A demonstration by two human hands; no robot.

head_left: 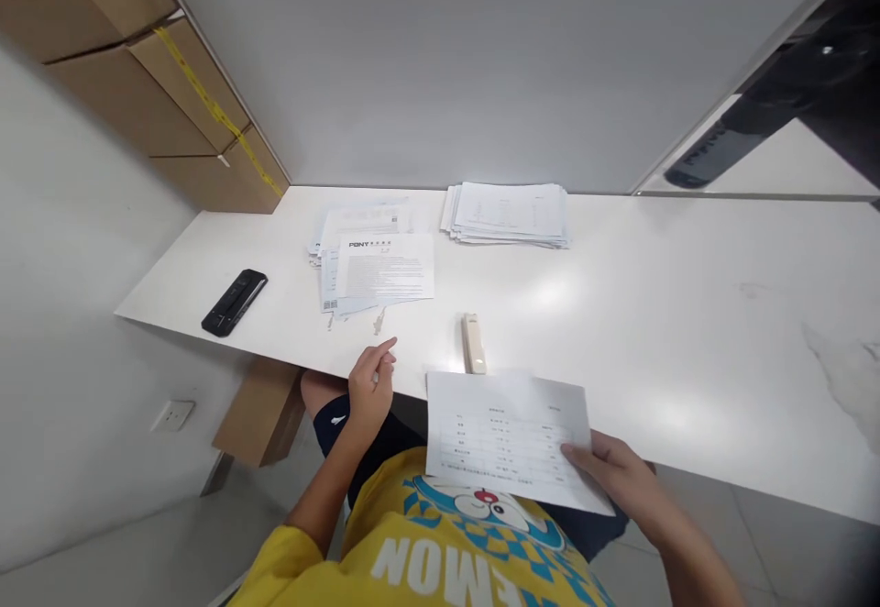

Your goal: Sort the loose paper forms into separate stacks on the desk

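My right hand (619, 474) pinches the right edge of a printed sheet of paper (509, 442), thumb on top. The sheet shows a table of text and is held over my lap, its far edge overlapping the table's front edge. Just beyond it on the tabletop lies a small cream stapler (474, 344). My left hand (372, 385) hovers at the table edge with nothing in it, index finger stretched out and the others loosely bent. Ahead of that hand is an untidy pile of printed papers (385, 268), the top one headed "PONY".
A neater stack of papers (510, 213) lies against the grey partition (440, 66). At the left of the white table (653, 314) rests a black phone-like device (235, 303). Cardboard boxes (171, 103) rise at the back left, and another box (261, 414) sits below the table.
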